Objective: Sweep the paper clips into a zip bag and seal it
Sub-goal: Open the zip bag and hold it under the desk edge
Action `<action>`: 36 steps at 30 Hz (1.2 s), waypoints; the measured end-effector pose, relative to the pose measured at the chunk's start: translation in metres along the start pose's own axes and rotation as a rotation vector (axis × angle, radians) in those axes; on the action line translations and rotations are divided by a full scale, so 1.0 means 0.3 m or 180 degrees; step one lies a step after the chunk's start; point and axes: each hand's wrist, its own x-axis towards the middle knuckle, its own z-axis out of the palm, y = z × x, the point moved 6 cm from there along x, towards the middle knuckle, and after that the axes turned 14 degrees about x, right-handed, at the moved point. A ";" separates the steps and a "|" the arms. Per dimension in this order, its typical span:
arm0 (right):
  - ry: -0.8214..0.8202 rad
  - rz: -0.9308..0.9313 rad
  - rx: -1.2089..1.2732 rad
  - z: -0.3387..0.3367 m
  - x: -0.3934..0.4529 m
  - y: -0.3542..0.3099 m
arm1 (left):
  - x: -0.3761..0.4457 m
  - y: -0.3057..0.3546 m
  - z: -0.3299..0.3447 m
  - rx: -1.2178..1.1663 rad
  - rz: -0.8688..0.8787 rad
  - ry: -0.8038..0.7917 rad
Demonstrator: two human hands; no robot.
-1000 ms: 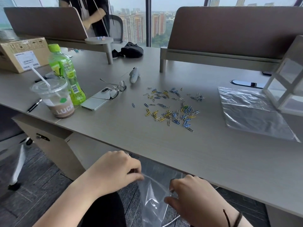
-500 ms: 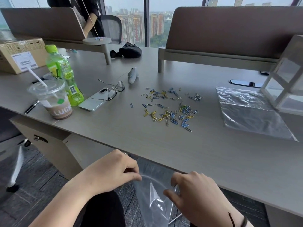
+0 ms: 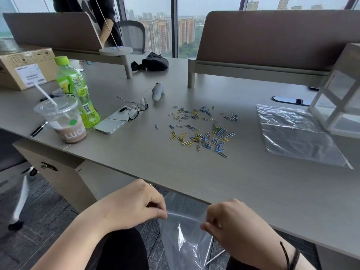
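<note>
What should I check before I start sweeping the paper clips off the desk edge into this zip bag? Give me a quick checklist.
1. Both hands on the bag: ok. The left hand and right hand each pinch the rim of the zip bag.
2. Bag mouth open: cannot tell; the rim looks stretched between the hands, but how far it gapes is unclear.
3. Bag under the desk edge: ok, it hangs just below the edge.
4. Paper clips gathered: not ok, they lie scattered, well back from the edge.
5. Sweep path to the edge: ok, bare desk lies between clips and edge.
6. A hand free for sweeping: not ok.
</note>
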 end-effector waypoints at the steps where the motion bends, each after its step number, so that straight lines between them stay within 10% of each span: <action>1: 0.0022 -0.0017 -0.0014 0.001 0.002 0.002 | -0.001 0.001 -0.002 -0.0009 -0.0018 -0.0016; 36: 0.0017 0.0010 0.0110 -0.052 -0.029 -0.028 | 0.004 0.015 -0.008 -0.0194 -0.0219 0.0185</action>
